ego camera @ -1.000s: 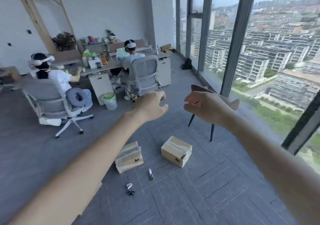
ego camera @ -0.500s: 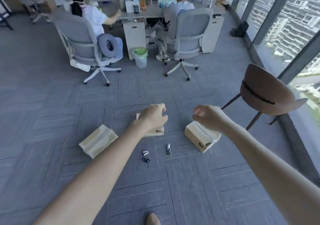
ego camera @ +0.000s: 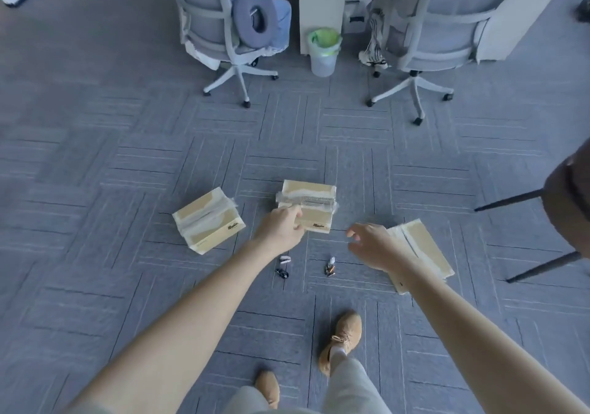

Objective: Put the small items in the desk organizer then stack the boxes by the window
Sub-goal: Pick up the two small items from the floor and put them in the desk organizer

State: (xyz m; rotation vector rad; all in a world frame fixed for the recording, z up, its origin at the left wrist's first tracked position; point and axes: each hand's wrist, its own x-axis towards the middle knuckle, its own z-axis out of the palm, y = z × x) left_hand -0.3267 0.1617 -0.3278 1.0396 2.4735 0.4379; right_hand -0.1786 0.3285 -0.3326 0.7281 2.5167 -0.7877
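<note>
Three taped cardboard boxes: left (ego camera: 209, 220), middle (ego camera: 308, 206), right (ego camera: 419, 254); small items (ego camera: 282, 265) on carpet between, near. Left hand (ego camera: 282, 230) loosely curled, right hand (ego camera: 372, 246) spread; neither grasps anything. Step, judged: gathering items; next, reach down and pinch one.

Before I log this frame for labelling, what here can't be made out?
- Small items and on the carpet, head view: too small to identify.
- Right box: near end hidden by the right hand and forearm.
- Middle box: left hand covers its corner; contact unclear.
- Brown chair: cut off by the right edge.
- Desk organizer: not in view.
</note>
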